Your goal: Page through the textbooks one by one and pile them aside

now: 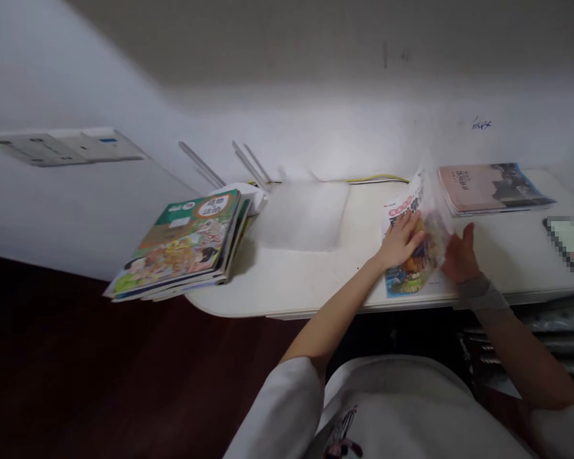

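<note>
My left hand (402,242) lies open on a book (406,287) with a colourful illustrated cover, its fingers spread over the upper part. A clear plastic book cover (430,197) stands partly raised along the book's right side, blurred by motion. At that side is my right hand (460,256), thumb up and apart from the fingers. The fingertips are smeared and partly behind the plastic, so contact with it is unclear. Part of the clear film also lies across my right wrist. A translucent sheet or stack of sheets (301,217) rests on the white table (287,280) to the left.
At the table's left end, a stack of textbooks (182,239) overhangs the edge, before a white router (253,194) with antennas. More books (492,188) lie at the back right, near a phone (571,242). A yellow cable (377,178) runs along the wall.
</note>
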Motion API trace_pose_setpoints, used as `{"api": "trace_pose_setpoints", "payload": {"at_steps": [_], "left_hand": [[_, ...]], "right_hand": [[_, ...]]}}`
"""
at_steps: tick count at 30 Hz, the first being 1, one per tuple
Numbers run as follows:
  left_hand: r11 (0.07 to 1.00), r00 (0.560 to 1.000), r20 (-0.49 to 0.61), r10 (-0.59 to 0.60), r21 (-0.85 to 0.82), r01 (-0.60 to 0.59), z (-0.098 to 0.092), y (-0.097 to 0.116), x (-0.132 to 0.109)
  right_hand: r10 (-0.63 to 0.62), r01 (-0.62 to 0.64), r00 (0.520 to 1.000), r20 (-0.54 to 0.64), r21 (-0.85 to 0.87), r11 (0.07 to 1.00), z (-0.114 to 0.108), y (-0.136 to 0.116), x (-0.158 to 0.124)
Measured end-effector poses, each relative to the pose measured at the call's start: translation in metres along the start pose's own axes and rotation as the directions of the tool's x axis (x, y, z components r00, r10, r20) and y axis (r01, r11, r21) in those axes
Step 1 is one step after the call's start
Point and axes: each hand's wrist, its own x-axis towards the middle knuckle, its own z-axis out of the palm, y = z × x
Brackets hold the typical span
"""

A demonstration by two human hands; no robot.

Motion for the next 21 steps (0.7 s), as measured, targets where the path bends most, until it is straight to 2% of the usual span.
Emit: {"api": "trace_pose_setpoints", "payload": {"at_steps": [4,7,11,14,16,19,21], "left_hand": [[0.984,0.975,0.214,-0.062,0.179,0.023,0.011,0.019,0.011],[0.975,0.965,0.254,-0.060,0.224,0.002,0.012,0.015,0.020],[0.971,0.970,0.232,-0.080,0.237,0.023,0.008,-0.009,0.049],[0.962,0.971,0.153,-0.183,0.232,0.145,0.004,-0.030,0.076],[0.941,0.955,0.104,-0.280,0.229,0.251,0.001,-0.041,0.091],[0.918,0.931,0.096,-0.351,0.232,0.322,-0.003,-0.050,0.097],[0.912,0.930,0.079,-0.360,0.238,0.333,-0.006,-0.055,0.090]], "right_hand": [[0.179,-0.163,0.977,-0.112,0.142,0.976,-0.047,0.002,-0.015],[0.269,-0.242,0.955,-0.126,0.193,0.951,-0.067,0.009,-0.021],[0.227,-0.196,0.960,-0.166,0.183,0.963,-0.078,0.012,-0.029],[0.194,-0.169,0.964,-0.181,0.143,0.975,-0.076,0.002,-0.034],[0.191,-0.178,0.968,-0.166,0.090,0.980,-0.071,-0.009,-0.033],[0.182,-0.183,0.976,-0.117,-0.002,0.983,-0.066,-0.024,-0.022],[0.138,-0.144,0.989,-0.062,-0.107,0.984,-0.068,-0.029,-0.009]]}}
